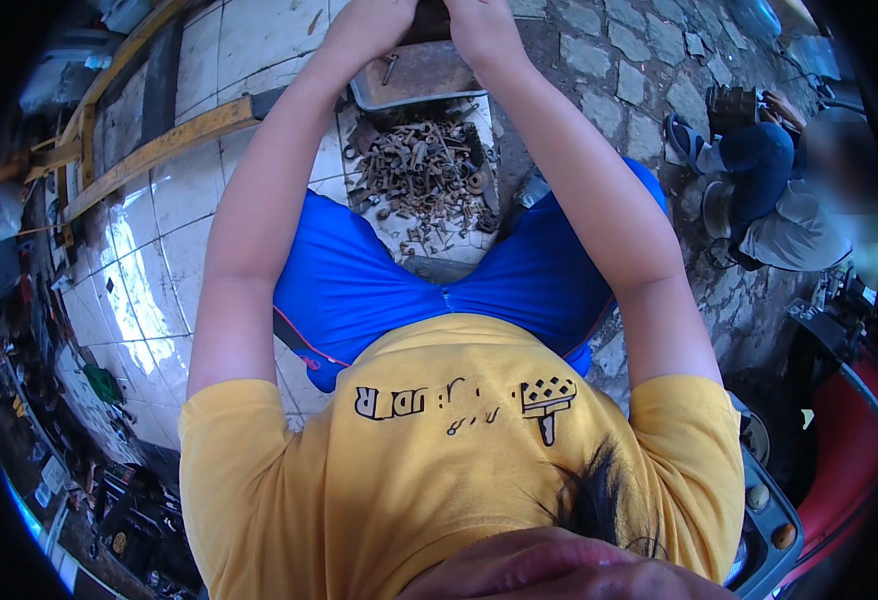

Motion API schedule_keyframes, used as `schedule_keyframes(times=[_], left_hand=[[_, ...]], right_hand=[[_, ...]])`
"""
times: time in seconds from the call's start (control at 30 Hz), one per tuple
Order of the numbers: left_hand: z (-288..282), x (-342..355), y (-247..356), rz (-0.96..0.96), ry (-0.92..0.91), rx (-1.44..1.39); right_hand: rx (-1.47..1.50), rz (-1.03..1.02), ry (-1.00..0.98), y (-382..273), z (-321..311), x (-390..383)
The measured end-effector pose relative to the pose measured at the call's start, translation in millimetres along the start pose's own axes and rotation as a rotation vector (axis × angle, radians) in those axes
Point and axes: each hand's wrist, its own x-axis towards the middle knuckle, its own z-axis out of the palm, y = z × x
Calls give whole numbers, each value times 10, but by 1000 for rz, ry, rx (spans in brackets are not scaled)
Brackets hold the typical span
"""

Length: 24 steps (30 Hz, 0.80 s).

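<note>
Both my arms stretch forward, and the top edge of the head view cuts off my hands. My left hand [379, 18] and my right hand [481, 20] are on either side of a dark brown object [431, 22], whose kind I cannot make out. My fingers are out of sight, so their grip on it does not show. Just below is a shallow worn metal tray [414, 92] with a small bolt-like piece [390, 68] in it. Nearer my knees, a heap of rusty bolts, nuts and other small metal parts [424, 165] lies on the white tiles.
A yellow wooden frame [164, 160] stands on the tiled floor at the left. To the right, on stone paving [624, 80], another person [794, 200] sits by a dark crate-like object [734, 108]. A red vehicle part [854, 440] is at the lower right.
</note>
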Motion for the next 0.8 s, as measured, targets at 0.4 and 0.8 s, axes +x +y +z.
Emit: schedule_keyframes(times=[0.4, 0.8], left_hand=[[11, -76, 19, 140, 14, -36], [-70, 17, -31, 26, -27, 34]], right_hand=[[-52, -5, -29, -84, -71, 15], [-120, 14, 25, -284, -50, -53]])
